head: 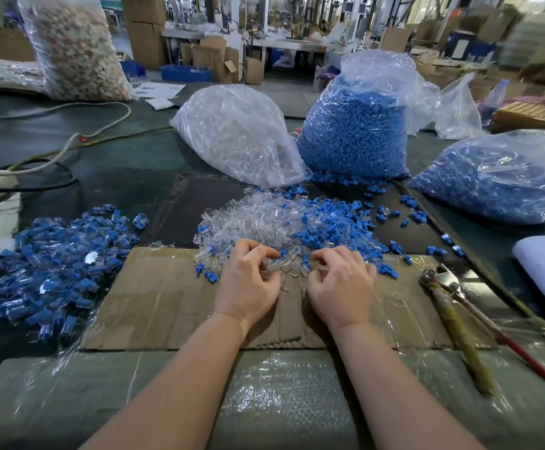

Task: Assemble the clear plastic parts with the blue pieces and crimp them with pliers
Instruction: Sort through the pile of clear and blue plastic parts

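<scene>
My left hand (248,280) and right hand (341,284), fingers curled, pick small clear plastic parts (258,219); whether they hold any, I cannot tell. Next I need one small blue plastic piece (329,222).

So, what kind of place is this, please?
Most likely a factory or workshop floor for manual assembly. Big plastic bags of blue pieces and clear plastic parts stand on the table, stacked cardboard boxes fill the background, and pliers lie beside the hands.

Loose parts pile (284,222) centre, behind cardboard sheet (167,297); assembled pile (57,264) left; pliers (459,319) right; three bags (352,134) behind.
</scene>
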`<action>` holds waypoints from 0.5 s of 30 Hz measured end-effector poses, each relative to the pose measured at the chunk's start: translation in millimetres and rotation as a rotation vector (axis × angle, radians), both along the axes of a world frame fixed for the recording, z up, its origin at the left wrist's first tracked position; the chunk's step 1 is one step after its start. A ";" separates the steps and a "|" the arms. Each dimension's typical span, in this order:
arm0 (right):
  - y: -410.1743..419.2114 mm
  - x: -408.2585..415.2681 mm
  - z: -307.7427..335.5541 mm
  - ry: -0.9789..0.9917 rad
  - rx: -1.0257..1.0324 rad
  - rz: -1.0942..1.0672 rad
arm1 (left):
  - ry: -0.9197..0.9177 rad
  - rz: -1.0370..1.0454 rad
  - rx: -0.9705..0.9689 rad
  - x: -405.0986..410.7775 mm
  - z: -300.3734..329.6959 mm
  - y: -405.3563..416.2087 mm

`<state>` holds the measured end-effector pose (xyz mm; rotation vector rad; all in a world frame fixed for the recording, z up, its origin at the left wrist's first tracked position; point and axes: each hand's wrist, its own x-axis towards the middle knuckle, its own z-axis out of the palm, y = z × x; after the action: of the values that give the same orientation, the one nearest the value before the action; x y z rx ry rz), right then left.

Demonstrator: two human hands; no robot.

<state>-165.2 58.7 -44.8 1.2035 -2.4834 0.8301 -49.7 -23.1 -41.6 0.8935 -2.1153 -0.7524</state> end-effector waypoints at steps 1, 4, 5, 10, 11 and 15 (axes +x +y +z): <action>-0.4 0.1 -0.5 0.008 0.010 -0.002 | -0.003 -0.002 -0.002 0.2 0.0 0.1; -2.1 -1.3 -1.8 0.006 0.074 -0.016 | -0.015 -0.020 -0.006 -0.1 -0.6 0.3; -2.3 -2.2 -2.1 -0.003 0.080 -0.015 | -0.022 -0.027 -0.006 -0.4 -0.7 0.4; -1.0 0.7 1.1 0.034 -0.049 0.040 | 0.033 -0.058 -0.047 -1.1 -0.7 0.0; -0.4 3.2 1.7 0.073 -0.085 0.074 | 0.052 -0.071 -0.061 -1.2 -0.4 -0.1; 0.7 8.2 3.0 0.278 -0.093 0.247 | 0.095 -0.137 -0.080 -1.8 0.0 -0.6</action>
<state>-156.9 59.5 -41.8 1.4991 -2.0834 0.7668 -51.5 -23.7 -41.5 0.6630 -2.1224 -0.7589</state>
